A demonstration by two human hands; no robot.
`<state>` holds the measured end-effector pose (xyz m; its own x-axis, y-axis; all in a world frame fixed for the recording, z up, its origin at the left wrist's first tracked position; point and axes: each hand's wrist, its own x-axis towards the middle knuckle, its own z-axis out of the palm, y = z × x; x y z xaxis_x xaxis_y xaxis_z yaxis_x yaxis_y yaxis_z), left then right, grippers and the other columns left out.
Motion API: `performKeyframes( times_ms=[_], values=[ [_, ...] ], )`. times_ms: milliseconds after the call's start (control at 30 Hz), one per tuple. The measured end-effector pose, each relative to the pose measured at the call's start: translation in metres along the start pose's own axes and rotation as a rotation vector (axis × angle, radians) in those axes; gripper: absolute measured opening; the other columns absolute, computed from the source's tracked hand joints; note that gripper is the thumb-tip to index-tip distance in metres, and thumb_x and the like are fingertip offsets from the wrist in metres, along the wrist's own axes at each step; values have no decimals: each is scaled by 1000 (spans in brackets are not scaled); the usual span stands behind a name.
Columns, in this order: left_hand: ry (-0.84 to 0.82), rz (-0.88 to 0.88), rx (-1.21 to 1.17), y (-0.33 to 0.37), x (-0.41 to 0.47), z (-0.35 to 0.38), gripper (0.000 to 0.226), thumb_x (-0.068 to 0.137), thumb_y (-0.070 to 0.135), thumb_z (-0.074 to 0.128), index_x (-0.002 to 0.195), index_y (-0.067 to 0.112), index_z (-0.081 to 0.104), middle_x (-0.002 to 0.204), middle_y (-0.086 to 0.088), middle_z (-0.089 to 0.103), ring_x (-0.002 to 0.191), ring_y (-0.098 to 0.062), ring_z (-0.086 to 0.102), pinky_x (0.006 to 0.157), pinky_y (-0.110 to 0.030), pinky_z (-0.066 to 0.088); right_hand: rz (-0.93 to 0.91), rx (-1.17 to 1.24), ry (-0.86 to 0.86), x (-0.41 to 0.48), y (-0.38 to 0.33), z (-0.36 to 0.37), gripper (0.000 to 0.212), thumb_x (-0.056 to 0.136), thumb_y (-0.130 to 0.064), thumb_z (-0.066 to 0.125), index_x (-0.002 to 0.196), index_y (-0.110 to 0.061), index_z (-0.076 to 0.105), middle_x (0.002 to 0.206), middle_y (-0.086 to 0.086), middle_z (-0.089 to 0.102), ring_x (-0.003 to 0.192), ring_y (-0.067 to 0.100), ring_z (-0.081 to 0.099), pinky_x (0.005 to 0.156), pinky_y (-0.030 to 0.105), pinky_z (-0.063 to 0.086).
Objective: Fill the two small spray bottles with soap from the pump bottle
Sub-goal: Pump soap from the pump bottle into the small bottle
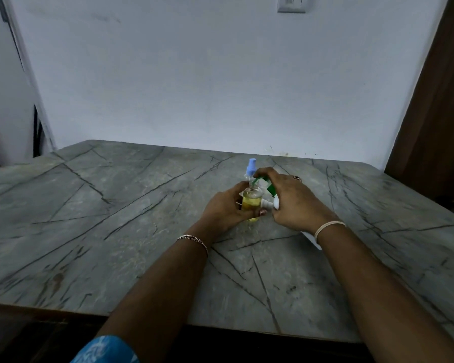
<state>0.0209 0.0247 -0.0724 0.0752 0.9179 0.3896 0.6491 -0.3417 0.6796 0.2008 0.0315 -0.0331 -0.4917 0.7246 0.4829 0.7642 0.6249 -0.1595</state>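
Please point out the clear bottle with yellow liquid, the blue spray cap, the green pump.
Clear bottle with yellow liquid (250, 203): head view, its body.
Blue spray cap (252, 164): head view, its top.
Green pump (271, 189): head view, its exposed side.

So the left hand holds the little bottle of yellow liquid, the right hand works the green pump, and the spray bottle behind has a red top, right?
Not quite: in the head view the spray bottle behind has a light blue top, not red. The left hand does hold the little yellow-filled bottle, and the right hand works the green pump.
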Motion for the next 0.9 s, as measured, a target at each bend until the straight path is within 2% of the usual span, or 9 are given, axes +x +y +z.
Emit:
performKeyframes(
  times_ms=[133, 267, 400, 533, 667, 800, 900],
  values=[
    [4, 2, 13, 2, 0, -1, 74, 73, 53, 75, 137, 37, 42, 111, 6, 70, 94, -7, 66, 86, -24, 50, 15, -29, 40, 2, -4, 2, 79, 71, -17, 73, 132, -41, 29, 103, 3, 60, 94, 24, 54, 81, 44, 52],
    [-3, 12, 16, 2, -2, -1, 76, 72, 54, 74, 138, 36, 41, 112, 6, 70, 97, -9, 67, 89, -29, 52, 11, -68, 67, 2, -5, 4, 76, 71, -18, 72, 132, -38, 31, 103, 2, 60, 98, 25, 54, 83, 44, 50],
    [8, 15, 11, 1, -1, 0, 71, 71, 56, 75, 133, 39, 45, 107, 9, 72, 93, -6, 67, 86, -28, 53, -14, -107, 104, 0, -4, 5, 75, 74, -19, 69, 136, -39, 31, 100, 1, 59, 97, 25, 53, 81, 40, 48],
    [2, 9, -11, 0, 0, 0, 72, 67, 58, 77, 130, 42, 46, 102, 12, 72, 89, -1, 67, 83, -24, 52, -25, -117, 75, -4, 0, 3, 80, 75, -19, 68, 140, -41, 28, 97, 0, 56, 96, 24, 52, 81, 40, 49],
    [-10, 16, -14, 3, -2, -1, 76, 68, 53, 78, 135, 37, 45, 104, 13, 68, 89, -1, 64, 83, -19, 47, -15, -88, 78, 0, -3, 2, 74, 72, -21, 71, 134, -35, 33, 104, 2, 59, 98, 25, 54, 84, 42, 49],
    [-13, 33, -10, 4, -3, -2, 75, 70, 49, 78, 136, 33, 45, 111, 7, 69, 91, -3, 62, 89, -25, 50, -8, -109, 82, 2, -6, 5, 74, 71, -22, 73, 133, -30, 35, 109, 3, 60, 99, 26, 55, 86, 44, 49],
    [-8, 17, -23, 2, -1, -1, 73, 67, 53, 78, 132, 37, 47, 107, 10, 71, 92, -4, 66, 90, -29, 52, -20, -112, 89, 0, -4, 4, 74, 72, -22, 71, 135, -34, 33, 104, 2, 59, 98, 26, 55, 84, 43, 49]
  ],
)
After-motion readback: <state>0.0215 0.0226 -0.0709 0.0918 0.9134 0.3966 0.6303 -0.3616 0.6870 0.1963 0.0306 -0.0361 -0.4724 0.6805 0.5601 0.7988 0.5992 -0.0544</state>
